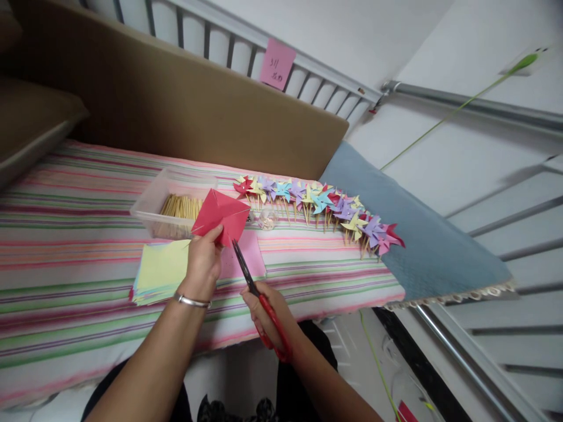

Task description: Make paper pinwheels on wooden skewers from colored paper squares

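Observation:
A red paper square with creases and slits at its corners is pinched in my left hand, thumb on top. My right hand grips red-handled scissors, whose dark blades meet the square's near corner. Beneath the square lies a pink sheet on the striped cloth. Left of my left wrist sits a stack of coloured paper squares, pale yellow on top. Behind my left hand stands a clear plastic box holding many thin wooden sticks.
Rows of finished paper pinwheels on sticks lie along the far right of the striped cloth. A small clear container stands near them. A brown board rises behind. Blue fabric hangs at the right.

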A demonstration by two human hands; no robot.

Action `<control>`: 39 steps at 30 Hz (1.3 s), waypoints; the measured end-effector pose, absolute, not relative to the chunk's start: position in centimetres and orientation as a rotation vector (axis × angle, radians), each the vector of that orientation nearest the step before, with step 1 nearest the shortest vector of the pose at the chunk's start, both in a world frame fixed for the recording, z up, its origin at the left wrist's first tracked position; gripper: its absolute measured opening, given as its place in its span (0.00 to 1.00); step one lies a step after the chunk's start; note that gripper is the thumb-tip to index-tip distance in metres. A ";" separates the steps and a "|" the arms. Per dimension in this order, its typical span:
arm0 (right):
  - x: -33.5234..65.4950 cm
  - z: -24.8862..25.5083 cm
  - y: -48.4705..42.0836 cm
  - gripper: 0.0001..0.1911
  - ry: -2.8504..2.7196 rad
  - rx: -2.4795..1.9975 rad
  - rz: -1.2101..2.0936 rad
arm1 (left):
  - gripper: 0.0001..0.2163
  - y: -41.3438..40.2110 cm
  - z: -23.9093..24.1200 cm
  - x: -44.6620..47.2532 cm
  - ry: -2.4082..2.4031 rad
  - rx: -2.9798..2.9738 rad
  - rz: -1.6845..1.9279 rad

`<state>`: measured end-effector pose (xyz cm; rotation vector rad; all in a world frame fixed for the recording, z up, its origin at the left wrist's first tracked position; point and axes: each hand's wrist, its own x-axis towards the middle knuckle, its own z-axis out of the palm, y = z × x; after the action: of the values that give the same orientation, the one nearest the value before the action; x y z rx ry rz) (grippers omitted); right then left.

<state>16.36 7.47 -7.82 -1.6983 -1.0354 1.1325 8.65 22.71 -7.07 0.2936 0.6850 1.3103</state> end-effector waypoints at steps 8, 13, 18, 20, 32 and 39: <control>16.2 -8.3 8.5 0.16 -1.127 -1.729 1.040 | 0.10 22.4 -6.7 8.8 0.639 0.288 1.301; 16.3 -8.5 8.9 0.13 -1.127 -1.740 0.987 | 0.10 22.1 -6.6 9.0 0.634 0.286 1.299; 16.6 -8.6 9.3 0.11 -1.167 -1.784 0.930 | 0.09 21.9 -6.5 9.0 0.622 0.302 1.284; 16.7 -8.6 9.4 0.11 -1.189 -1.795 0.909 | 0.10 21.9 -6.6 9.0 0.612 0.311 1.282; 16.6 -8.9 8.8 0.10 -1.175 -1.793 0.891 | 0.11 21.8 -6.5 8.9 0.608 0.292 1.259; 16.8 -8.8 9.0 0.10 -1.199 -1.778 0.854 | 0.10 21.6 -6.5 9.1 0.629 0.286 1.231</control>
<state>16.76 8.99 -8.83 -1.7780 -1.1986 0.8541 9.05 21.63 -6.45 0.2857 0.6287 1.2311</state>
